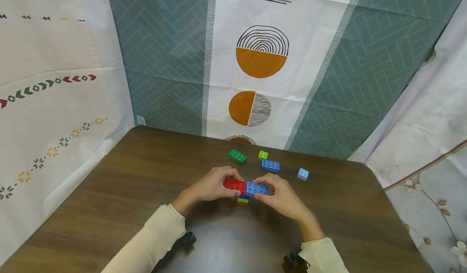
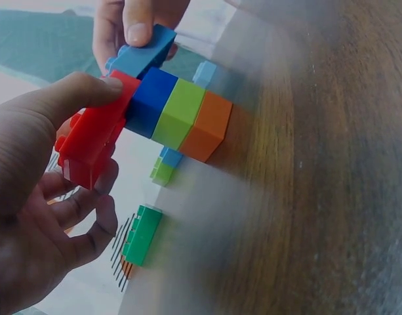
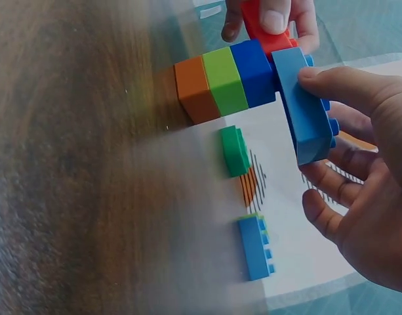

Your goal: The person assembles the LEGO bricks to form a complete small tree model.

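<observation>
My left hand (image 1: 215, 184) pinches a red toy building brick (image 1: 233, 185) between thumb and fingers. Across from it, my right hand (image 1: 282, 196) grips a blue brick (image 1: 257, 189) in the same way. The two bricks lie end to end, atop a short upright stack. From the top down, the left wrist view shows a dark blue brick (image 2: 152, 102), a lime green brick (image 2: 180, 113) and an orange brick (image 2: 208, 126) in that stack. Its orange base stands on the brown table (image 1: 153, 175). Each held brick reaches out sideways beyond the stack.
Behind the hands lie loose bricks: a green one (image 1: 238, 156), a small lime one (image 1: 262, 155), a blue one (image 1: 270, 166) and a small light blue one (image 1: 303, 174). A patterned cloth (image 1: 168, 70) hangs along the table's back edge, with pale cloths at both sides.
</observation>
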Demonstrator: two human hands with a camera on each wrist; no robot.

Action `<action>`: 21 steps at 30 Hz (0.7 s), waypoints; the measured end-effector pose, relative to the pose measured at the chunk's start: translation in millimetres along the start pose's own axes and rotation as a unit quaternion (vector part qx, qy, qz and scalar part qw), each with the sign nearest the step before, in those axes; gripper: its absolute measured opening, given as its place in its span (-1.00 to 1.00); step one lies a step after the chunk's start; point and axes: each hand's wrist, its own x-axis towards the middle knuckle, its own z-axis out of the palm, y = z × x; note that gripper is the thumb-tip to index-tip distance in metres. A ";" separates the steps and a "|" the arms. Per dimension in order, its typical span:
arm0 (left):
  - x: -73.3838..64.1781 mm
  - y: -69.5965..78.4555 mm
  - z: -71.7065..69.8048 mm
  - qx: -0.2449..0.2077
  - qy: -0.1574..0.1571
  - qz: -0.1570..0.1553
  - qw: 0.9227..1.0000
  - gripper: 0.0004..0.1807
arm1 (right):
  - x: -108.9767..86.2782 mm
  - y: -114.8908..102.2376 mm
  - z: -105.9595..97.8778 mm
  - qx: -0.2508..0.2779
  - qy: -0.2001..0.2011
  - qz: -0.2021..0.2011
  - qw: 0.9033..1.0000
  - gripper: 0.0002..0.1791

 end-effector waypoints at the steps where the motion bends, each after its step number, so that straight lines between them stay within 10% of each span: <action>1: 0.0 -0.1 0.1 0.000 0.000 0.000 1.000 -0.67 | 0.1 0.0 0.3 0.002 0.000 0.003 1.000 -0.63; 21: 1.4 -3.0 1.8 0.006 0.003 0.004 1.000 -0.66 | 1.9 -0.6 8.9 0.007 0.028 0.028 0.999 -0.65</action>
